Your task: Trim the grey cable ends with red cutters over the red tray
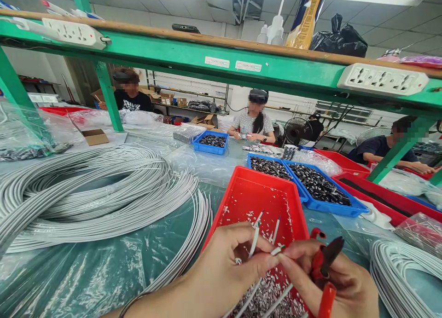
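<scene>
Above the red tray (262, 196), my left hand (221, 256) is closed around several grey cables (254, 242), their stripped ends sticking up past the fingers. Thumb and fingertip pinch one cable end (277, 250), where thin green and white wires show. My right hand (340, 281) touches that same end with its thumb and forefinger. Tucked in the right palm are red-handled pliers (332, 256), dark jaws pointing up and away from the cable. Scraps of cut sheath (265, 292) lie in the tray below both hands.
A big coil of grey cable (100, 216) covers the left side; another coil (397, 276) lies right. Blue trays of black parts (317, 184) stand beyond the red tray. A green shelf frame (193, 49) crosses above, carrying power strips (383, 78). Several people sit across the table.
</scene>
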`<move>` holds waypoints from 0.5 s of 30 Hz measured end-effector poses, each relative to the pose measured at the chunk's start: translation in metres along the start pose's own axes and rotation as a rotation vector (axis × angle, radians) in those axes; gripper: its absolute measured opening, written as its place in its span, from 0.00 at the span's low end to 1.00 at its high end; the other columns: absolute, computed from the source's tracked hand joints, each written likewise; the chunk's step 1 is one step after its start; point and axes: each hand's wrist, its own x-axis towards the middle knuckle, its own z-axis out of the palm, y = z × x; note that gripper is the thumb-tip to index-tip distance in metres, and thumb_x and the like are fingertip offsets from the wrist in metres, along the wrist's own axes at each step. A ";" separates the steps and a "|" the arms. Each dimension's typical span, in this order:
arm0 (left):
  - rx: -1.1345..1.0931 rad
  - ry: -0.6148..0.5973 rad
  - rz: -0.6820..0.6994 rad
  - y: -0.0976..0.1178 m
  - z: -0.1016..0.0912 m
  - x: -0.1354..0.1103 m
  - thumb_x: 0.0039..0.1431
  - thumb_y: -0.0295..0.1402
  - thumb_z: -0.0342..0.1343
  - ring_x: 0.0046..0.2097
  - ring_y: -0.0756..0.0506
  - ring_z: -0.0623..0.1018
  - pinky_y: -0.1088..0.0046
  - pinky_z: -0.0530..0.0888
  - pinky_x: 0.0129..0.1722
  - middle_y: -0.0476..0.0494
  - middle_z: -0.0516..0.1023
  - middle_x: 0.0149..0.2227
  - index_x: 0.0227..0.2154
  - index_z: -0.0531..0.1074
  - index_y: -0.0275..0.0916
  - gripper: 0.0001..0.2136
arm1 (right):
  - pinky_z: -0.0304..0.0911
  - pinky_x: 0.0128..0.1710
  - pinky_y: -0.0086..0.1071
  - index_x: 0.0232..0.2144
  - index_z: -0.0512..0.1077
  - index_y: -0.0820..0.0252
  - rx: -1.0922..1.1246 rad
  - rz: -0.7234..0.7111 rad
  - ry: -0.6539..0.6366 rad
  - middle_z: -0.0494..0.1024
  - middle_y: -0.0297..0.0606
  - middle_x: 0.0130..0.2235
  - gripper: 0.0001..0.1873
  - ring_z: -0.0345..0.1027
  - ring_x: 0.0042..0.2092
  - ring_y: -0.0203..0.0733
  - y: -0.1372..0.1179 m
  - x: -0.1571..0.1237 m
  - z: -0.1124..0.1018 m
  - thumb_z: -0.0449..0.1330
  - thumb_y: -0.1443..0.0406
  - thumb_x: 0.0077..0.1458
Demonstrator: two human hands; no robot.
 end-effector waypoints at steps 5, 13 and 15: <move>-0.338 -0.078 -0.110 -0.001 0.003 0.004 0.48 0.35 0.59 0.21 0.53 0.67 0.75 0.66 0.25 0.53 0.67 0.19 0.23 0.68 0.35 0.09 | 0.58 0.14 0.23 0.22 0.79 0.52 0.015 0.044 0.045 0.70 0.26 0.13 0.03 0.59 0.15 0.33 0.001 0.001 0.002 0.66 0.66 0.38; -0.273 0.007 -0.172 -0.002 0.008 0.003 0.44 0.34 0.59 0.19 0.54 0.65 0.76 0.68 0.20 0.54 0.67 0.20 0.21 0.66 0.37 0.08 | 0.62 0.16 0.24 0.21 0.80 0.53 -0.028 -0.016 -0.089 0.71 0.28 0.13 0.04 0.63 0.16 0.36 0.002 0.003 -0.004 0.63 0.64 0.43; -0.239 -0.002 -0.167 0.000 0.008 0.002 0.45 0.34 0.58 0.19 0.54 0.64 0.76 0.68 0.20 0.53 0.67 0.21 0.21 0.66 0.38 0.07 | 0.62 0.16 0.24 0.16 0.77 0.55 -0.094 -0.053 -0.120 0.75 0.31 0.16 0.09 0.65 0.17 0.36 0.003 0.003 -0.005 0.62 0.64 0.45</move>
